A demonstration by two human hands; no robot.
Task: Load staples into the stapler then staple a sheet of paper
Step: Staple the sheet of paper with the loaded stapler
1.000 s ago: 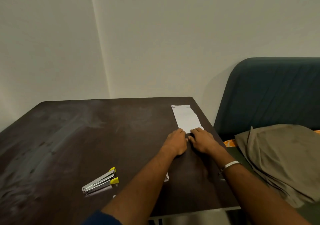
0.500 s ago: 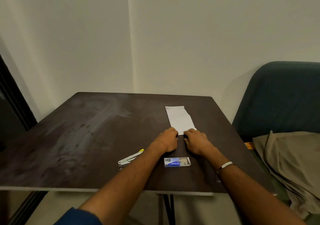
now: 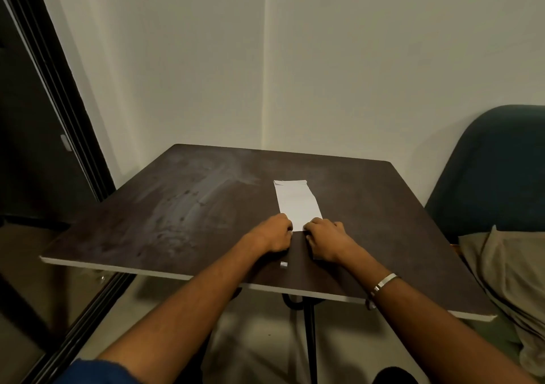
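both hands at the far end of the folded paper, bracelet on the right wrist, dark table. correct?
Not quite. In the head view the left hand and the right hand are at the near end of the folded paper, the end closest to the person. The bracelet on the right wrist and the dark table are as you say.

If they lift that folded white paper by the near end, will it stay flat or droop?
The folded white paper strip looks thin and long, so it would probably droop. It likely slides easily on the smooth dark table. Both hands pinning it suggests lightness.
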